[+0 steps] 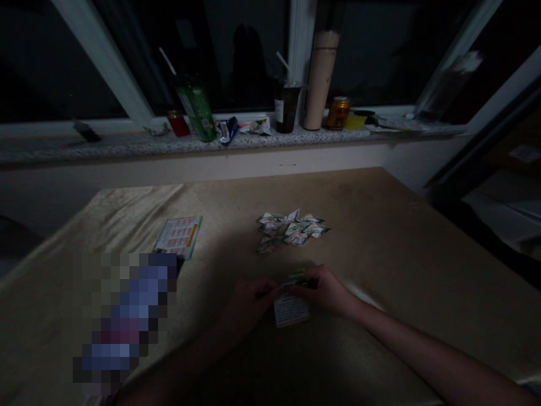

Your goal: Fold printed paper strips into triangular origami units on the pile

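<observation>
A small printed sheet of paper (291, 311) is held low over the near part of the table, its top edge bent over with a green strip showing. My left hand (253, 299) pinches it at the upper left. On the other side, my right hand (323, 287) grips the upper right edge, fingers closed. Beyond my hands lies a cluster of several folded paper pieces (296, 227) with pointed ends and printed patterns. Farther left rests a flat stack of printed sheets (178, 235) with red print.
A tan cloth (359, 208) covers the table. On the granite windowsill (236, 144) stand a green bottle (200, 115), a dark cup with a straw (285, 110), a tall beige flask (320, 84) and an orange can (338, 114). A blurred-out object (131, 316) lies at the near left.
</observation>
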Demonstrator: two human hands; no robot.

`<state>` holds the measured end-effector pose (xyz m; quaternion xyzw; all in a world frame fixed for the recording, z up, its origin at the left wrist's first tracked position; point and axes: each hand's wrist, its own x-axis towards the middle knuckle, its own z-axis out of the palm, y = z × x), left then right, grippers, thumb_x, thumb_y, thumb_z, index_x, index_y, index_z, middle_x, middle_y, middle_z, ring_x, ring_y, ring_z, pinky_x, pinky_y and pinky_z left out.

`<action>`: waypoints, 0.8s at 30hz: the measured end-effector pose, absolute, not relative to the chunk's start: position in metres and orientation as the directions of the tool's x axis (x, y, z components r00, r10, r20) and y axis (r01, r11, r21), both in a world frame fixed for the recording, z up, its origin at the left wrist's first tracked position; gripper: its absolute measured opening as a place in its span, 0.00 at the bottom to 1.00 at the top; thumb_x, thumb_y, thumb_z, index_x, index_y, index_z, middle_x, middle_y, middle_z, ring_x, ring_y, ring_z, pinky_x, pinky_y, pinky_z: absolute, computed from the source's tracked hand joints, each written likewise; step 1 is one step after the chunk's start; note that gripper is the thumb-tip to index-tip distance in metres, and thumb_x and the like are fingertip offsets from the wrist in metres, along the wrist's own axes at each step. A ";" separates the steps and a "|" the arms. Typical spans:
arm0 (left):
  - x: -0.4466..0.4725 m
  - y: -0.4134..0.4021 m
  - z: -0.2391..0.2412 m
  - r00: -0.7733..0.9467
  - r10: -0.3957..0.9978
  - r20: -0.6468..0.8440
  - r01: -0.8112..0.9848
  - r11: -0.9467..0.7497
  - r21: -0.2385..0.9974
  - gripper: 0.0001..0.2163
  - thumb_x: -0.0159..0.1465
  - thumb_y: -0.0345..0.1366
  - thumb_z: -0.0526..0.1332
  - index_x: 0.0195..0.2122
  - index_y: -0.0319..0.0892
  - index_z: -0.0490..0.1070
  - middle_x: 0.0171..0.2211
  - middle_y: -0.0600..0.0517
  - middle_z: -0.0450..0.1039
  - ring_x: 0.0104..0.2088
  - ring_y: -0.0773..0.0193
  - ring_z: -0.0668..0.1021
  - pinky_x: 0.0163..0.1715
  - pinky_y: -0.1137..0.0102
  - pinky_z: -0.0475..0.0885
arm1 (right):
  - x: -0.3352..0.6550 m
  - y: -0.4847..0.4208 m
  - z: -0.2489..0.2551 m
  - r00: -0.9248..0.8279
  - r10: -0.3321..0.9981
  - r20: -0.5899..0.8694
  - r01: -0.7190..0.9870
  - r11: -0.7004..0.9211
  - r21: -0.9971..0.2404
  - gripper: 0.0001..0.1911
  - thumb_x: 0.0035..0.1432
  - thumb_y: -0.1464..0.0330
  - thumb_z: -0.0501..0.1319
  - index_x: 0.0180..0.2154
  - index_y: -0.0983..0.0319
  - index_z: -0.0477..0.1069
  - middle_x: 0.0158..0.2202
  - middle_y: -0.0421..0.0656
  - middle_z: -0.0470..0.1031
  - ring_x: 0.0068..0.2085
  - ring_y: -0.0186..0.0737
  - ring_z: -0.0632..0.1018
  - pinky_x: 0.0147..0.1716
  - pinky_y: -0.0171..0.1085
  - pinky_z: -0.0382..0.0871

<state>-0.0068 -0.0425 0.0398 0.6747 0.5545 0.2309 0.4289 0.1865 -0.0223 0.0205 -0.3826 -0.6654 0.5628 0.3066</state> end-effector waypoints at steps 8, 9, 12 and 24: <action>-0.004 -0.041 0.041 0.326 0.929 -0.175 0.543 -0.033 0.839 0.11 0.59 0.41 0.57 0.28 0.40 0.75 0.22 0.56 0.75 0.24 0.66 0.75 0.23 0.77 0.64 | 0.182 -0.022 0.026 -0.424 0.905 0.038 0.213 0.140 -0.967 0.16 0.54 0.61 0.60 0.21 0.65 0.66 0.18 0.36 0.61 0.20 0.28 0.63 0.18 0.28 0.57; -0.003 -0.041 0.041 0.324 0.928 -0.182 0.540 -0.023 0.841 0.11 0.59 0.40 0.57 0.28 0.40 0.75 0.23 0.55 0.75 0.24 0.66 0.75 0.23 0.77 0.65 | 0.182 -0.022 0.026 -0.414 0.909 0.041 0.218 0.143 -0.966 0.15 0.54 0.61 0.60 0.22 0.64 0.66 0.18 0.36 0.61 0.19 0.28 0.62 0.17 0.28 0.56; -0.003 -0.041 0.041 0.327 0.924 -0.199 0.528 -0.004 0.849 0.11 0.60 0.40 0.57 0.28 0.40 0.75 0.24 0.55 0.75 0.25 0.66 0.75 0.24 0.77 0.66 | 0.181 -0.022 0.024 -0.406 0.911 0.071 0.239 0.180 -0.954 0.14 0.54 0.63 0.59 0.22 0.64 0.66 0.18 0.35 0.60 0.19 0.28 0.61 0.17 0.27 0.54; -0.003 -0.041 0.039 0.336 0.918 -0.210 0.499 0.016 0.866 0.11 0.59 0.40 0.57 0.28 0.39 0.74 0.23 0.55 0.75 0.25 0.65 0.76 0.25 0.76 0.66 | 0.182 -0.019 0.024 -0.380 0.921 0.088 0.260 0.198 -0.945 0.15 0.54 0.60 0.59 0.25 0.65 0.70 0.19 0.37 0.66 0.21 0.30 0.65 0.19 0.28 0.59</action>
